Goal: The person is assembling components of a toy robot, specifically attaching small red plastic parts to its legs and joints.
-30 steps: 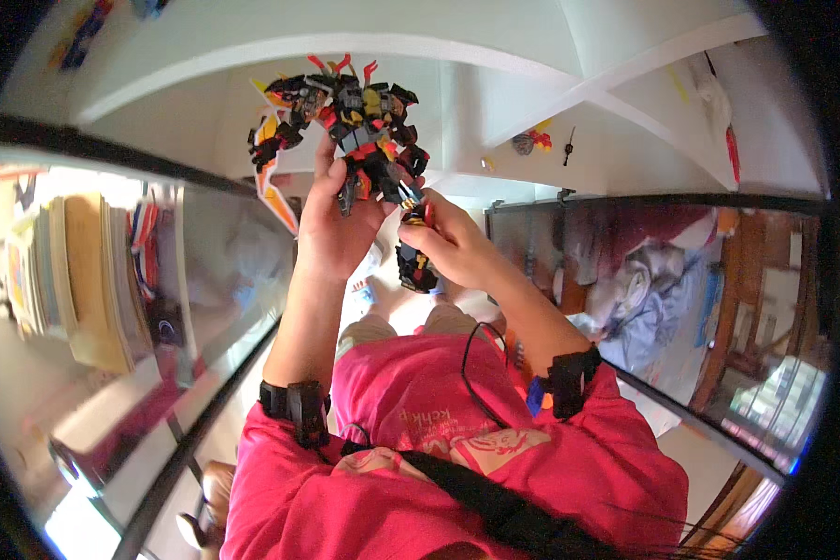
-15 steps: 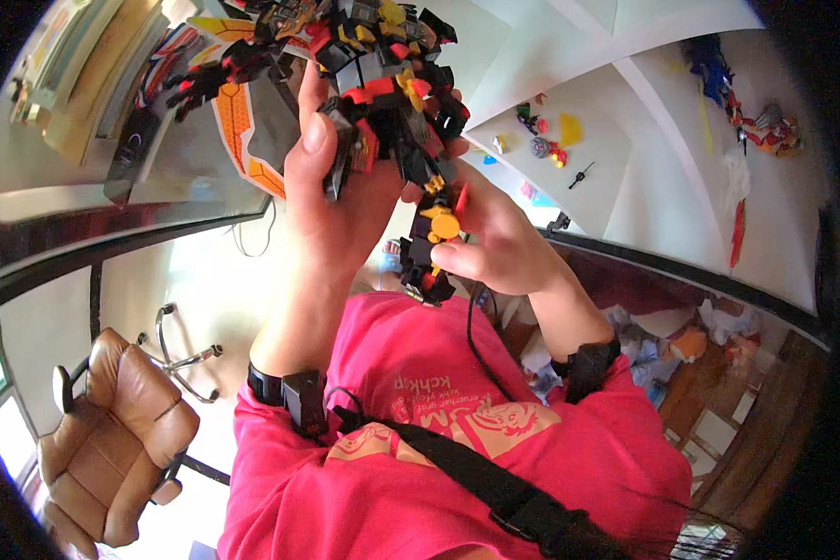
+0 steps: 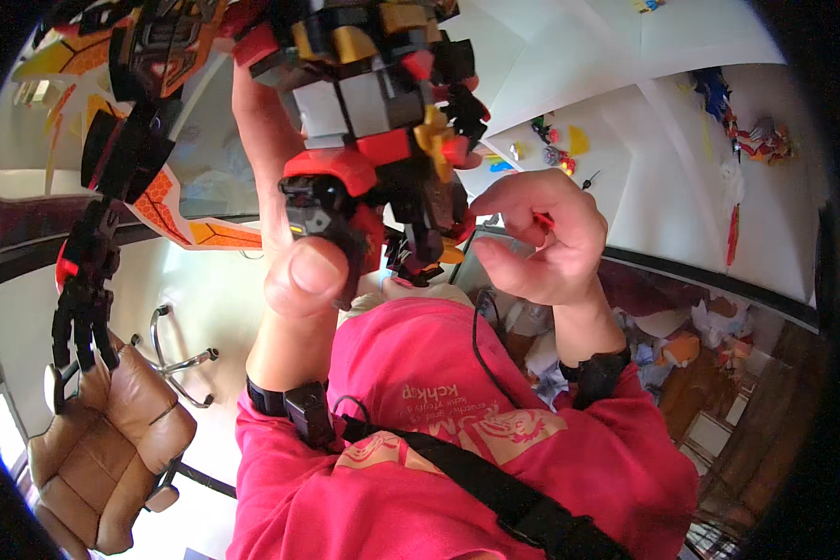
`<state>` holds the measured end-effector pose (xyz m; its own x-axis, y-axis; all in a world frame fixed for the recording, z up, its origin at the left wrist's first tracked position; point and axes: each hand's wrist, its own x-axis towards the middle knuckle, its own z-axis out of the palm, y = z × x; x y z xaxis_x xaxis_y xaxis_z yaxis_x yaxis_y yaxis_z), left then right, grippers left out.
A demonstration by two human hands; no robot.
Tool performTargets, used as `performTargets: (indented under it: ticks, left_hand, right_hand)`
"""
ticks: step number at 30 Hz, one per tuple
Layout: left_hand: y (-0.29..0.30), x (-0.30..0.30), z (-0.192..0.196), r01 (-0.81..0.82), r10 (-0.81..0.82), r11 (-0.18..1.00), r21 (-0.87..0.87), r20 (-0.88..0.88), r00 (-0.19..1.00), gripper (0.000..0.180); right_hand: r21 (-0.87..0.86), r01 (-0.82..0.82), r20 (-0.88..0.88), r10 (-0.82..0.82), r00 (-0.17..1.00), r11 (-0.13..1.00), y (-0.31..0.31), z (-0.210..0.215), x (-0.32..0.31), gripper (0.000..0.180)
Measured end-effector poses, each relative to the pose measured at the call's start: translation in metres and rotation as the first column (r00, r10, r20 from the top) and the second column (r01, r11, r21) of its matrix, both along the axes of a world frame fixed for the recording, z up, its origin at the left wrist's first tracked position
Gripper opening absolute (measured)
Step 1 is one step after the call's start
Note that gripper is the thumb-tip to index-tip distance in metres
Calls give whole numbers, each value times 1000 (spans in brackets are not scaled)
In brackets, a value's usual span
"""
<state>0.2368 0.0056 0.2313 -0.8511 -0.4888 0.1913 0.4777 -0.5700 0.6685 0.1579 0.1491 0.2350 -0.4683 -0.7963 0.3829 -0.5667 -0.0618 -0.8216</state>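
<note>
While the left hand [image 3: 271, 187] supports it, toy figure [image 3: 373, 101]: one, black, red and gold, held up above the lap, apart from the shelf; two grey blocks across its middle, one black arm hanging at the left.
Left hand's grip: closed on the figure, one thumb in front.
Right hand [image 3: 551, 233]: forefinger and thumb apart, just beside the figure's lower part; one small red piece [image 3: 543, 222] shows among the curled fingers, clasped or not I cannot tell.
White shelf [image 3: 625, 159]: one yellow piece [image 3: 579, 140] and one dark stick [image 3: 591, 179] left of a divider [image 3: 670, 121]; one slender red piece [image 3: 734, 235] right of it, near the front edge.
Chair [image 3: 112, 439]: one, brown.
Wristbands [image 3: 310, 413]: two, black.
</note>
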Motion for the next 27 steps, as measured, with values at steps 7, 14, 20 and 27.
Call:
performTargets:
  ticks: [7, 14, 20, 27]
  left_hand:
    - [2, -2, -11, -47, 48, 958, -281, -2, 999, 91]
    - [-19, 22, -76, 137, -144, 988, -71, -743, 653, 82]
    - [-7, 17, -49, 108, -75, 994, 27, -552, 830, 81]
    - [8, -11, -19, 43, -25, 994, 104, -165, 986, 80]
  right_hand:
    - [-42, -26, -16, 26, 1000, 999, 1, -3, -15, 27]
    - [-112, -128, 27, 132, 991, 985, -5, -3, -9, 29]
    - [-56, -173, -34, 172, 985, 983, -5, 7, -4, 27]
    - [-63, -256, 46, 259, 965, 965, -2, 9, -5, 22]
